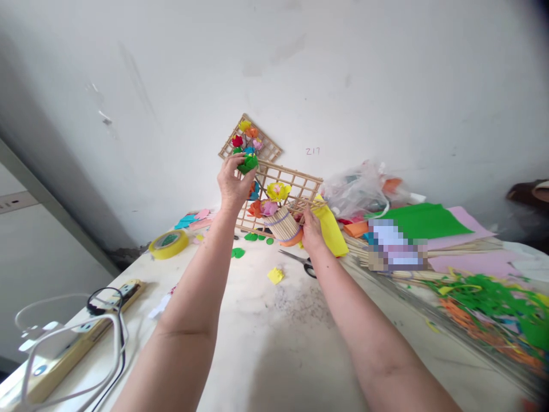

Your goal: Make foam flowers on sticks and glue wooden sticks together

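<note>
A bare white wall (386, 68) rises behind a pale, scuffed worktable (274, 320) that you lean over, with craft litter spread along its right side. The largest thing in play is the wooden lattice frame (300, 186) propped against the wall, a second, smaller lattice (263, 147) tilted behind it and already carrying paper flowers (245, 133). In front of the frame stands a small pot of bundled sticks (283, 223) with a yellow flower (278, 190) and others rising from it. Your right hand (311, 229) is closed around the side of that pot, just beside a yellow paper roll (332, 229); keep that hold firm and low so the pot and frame do not slide while the other hand works. Your left hand (231, 183) is raised against the lattice, fingertips pinched on a green paper piece (249, 163) at the frame's upper left corner. I judge the care lies here: press the green piece squarely onto a crossing of slats, not over a gap, and hold gently enough not to crush its folds. Mind the flowers just below your wrist. Scissors (302, 262) lie open on the table near your right forearm, a yellow tape roll (168, 244) sits well to the left, and green leaf cut-outs (238, 252) are scattered near the pot's base.
</note>
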A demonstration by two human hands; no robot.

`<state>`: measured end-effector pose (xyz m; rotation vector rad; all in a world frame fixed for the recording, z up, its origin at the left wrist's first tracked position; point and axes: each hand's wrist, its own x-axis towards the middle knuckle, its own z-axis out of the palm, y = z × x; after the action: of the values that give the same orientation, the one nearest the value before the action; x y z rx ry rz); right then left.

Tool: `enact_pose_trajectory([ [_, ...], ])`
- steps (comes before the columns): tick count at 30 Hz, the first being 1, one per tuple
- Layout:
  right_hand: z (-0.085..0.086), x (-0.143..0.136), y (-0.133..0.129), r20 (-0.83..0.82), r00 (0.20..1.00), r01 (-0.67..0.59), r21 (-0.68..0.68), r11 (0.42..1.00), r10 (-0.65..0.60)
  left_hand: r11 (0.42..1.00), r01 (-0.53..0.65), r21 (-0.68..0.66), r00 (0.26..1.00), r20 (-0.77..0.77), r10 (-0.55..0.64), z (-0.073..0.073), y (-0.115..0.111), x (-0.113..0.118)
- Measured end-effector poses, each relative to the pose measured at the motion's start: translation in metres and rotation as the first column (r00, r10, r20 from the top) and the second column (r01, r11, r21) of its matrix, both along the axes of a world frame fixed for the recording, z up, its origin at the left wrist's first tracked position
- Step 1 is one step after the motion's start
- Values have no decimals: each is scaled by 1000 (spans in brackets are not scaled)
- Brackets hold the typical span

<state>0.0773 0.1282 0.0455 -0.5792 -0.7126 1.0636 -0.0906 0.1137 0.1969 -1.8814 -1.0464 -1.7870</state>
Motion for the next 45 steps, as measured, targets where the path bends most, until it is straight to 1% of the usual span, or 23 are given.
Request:
enact_pose_trajectory([
  [4, 2, -1, -2, -23, 1000, -10, 5, 1000, 10, 1000, 6, 4, 1000, -18, -6, -1, -4, 0],
  [10, 5, -3, -3, -3, 1000, -2, 23, 1000, 2, 1000, 9, 25, 999, -40, -8, -6, -9, 2],
  [15, 7, -8, -4, -23, 1000, -1, -8, 1000, 1, 998, 60, 6, 996, -62, -59, -12, -10, 1],
  [17, 5, -8, -3, -40, 999, -9, -29, 1000, 8, 998, 59, -8, 996, -74, -59, -12, -12, 1],
  [20, 1, -7, -1, -63, 998, -16, -39, 999, 14, 997, 72, -17, 993, -91, -73, -8, -18, 1],
  [22, -1, -6, 0, -79, 997, -11, -41, 999, 8, 996, 90, -12, 994, -55, -91, -6, -21, -1],
  [24, -1, -5, 1, -101, 995, -10, -54, 999, 5, 996, 86, -12, 996, 35, -85, -8, -23, -4],
  [26, 2, -4, 0, -116, 993, -9, -66, 998, 1, 999, 36, -19, 986, 165, -32, -13, -22, -10],
  [28, 4, -2, -1, -106, 994, 1, -69, 998, -9, 998, -47, -44, 954, 294, 58, -22, -19, -17],
  [30, 5, 0, -1, -88, 996, 4, -52, 999, -8, 988, -119, -95, 922, 360, 146, -32, -15, -26],
  [33, 2, 3, -1, -67, 998, 2, -7, 1000, -2, 958, -175, -225, 908, 339, 246, -45, -9, -38],
  [36, -2, 4, 1, -62, 998, 18, 13, 1000, -17, 885, -176, -431, 907, 280, 316, -55, -6, -46],
  [38, -4, 4, 3, -71, 997, 20, 12, 1000, -19, 837, -162, -522, 890, 289, 353, -61, -5, -49],
  [39, -4, 4, 3, -80, 997, 21, 6, 1000, -21, 823, -133, -552, 872, 329, 362, -64, -4, -50],
  [40, -4, 4, 4, -87, 996, 23, 0, 1000, -23, 812, -76, -578, 848, 391, 357, -68, -4, -50],
  [41, -3, 3, 4, -94, 995, 22, -5, 1000, -22, 797, 17, -604, 822, 462, 333, -72, -3, -50],
  [42, -2, 2, 4, -100, 995, 18, -11, 1000, -19, 769, 137, -624, 797, 531, 288, -77, -3, -49],
  [43, 0, 1, 4, -105, 994, 13, -16, 1000, -14, 725, 274, -631, 773, 593, 224, -82, -3, -47],
  [45, 3, -3, 3, -116, 993, -1, -26, 1000, -2, 591, 530, -608, 727, 685, 52, -93, -3, -42],
])
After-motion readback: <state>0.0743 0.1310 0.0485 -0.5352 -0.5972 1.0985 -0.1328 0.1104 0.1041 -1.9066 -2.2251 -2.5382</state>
